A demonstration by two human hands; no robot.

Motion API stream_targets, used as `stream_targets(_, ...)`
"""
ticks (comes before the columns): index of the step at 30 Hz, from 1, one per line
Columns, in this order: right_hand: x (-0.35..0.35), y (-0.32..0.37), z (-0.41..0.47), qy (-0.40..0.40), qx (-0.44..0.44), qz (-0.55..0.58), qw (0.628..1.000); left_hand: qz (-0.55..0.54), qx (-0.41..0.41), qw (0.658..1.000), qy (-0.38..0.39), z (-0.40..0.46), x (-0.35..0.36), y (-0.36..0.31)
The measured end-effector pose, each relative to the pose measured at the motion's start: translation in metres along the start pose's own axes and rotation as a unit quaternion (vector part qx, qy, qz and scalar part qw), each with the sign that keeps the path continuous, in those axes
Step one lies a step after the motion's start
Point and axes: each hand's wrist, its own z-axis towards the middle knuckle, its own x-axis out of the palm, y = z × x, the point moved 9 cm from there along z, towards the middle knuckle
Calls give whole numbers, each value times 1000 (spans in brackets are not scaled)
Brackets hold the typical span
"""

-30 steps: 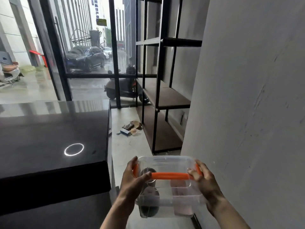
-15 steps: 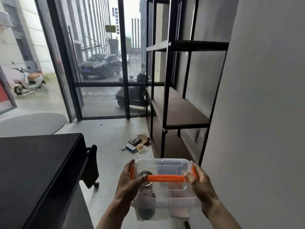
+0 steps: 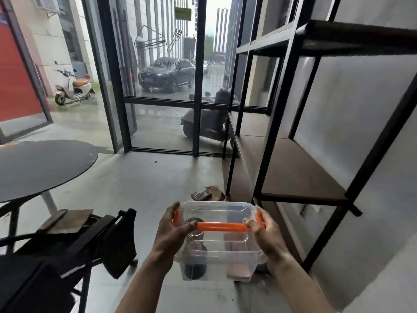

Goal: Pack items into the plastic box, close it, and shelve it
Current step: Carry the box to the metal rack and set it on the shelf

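I hold a clear plastic box (image 3: 220, 251) with a closed lid and an orange handle (image 3: 222, 227) in front of me, above the floor. My left hand (image 3: 172, 233) grips its left side and my right hand (image 3: 267, 233) grips its right side, thumbs on the lid. Inside I see a dark round item (image 3: 195, 268) on the left and a pink item (image 3: 239, 271) on the right. A black metal shelf unit (image 3: 293, 177) with brown boards stands just ahead to the right of the box.
A round dark table (image 3: 42, 163) is at the left, a black folding chair (image 3: 99, 240) below it. Some litter (image 3: 208, 193) lies on the floor near the shelf's foot. A grey wall (image 3: 372, 222) runs along the right. Glass doors (image 3: 167, 86) are ahead.
I have walked forward with the box: the shelf unit is much closer and larger, the black counter has dropped out of view and the round table has appeared. Both hands keep their hold.
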Motion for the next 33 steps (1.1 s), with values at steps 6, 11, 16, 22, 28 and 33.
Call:
stream_targets(6,75,54,157,14,2,-2,1000,9,7,1000,-8,183,-24,-18)
stream_targets(11,118,92,264,17,-11,-3,1000,41,6,999,-13,306,-35,-30)
stream_targets(16,155,109,374,17,-18,10,1000,58,10,998,-38,420,-41,-35)
stream_targets(22,195,117,525,23,-11,36,999,104,-4,993,-49,574,-33,-37)
stream_targets(28,207,154,683,10,-17,42,999,128,16,991,-39,732,4,-74)
stream_targets(33,164,170,765,-47,-10,61,997,128,33,991,24,832,80,-92)
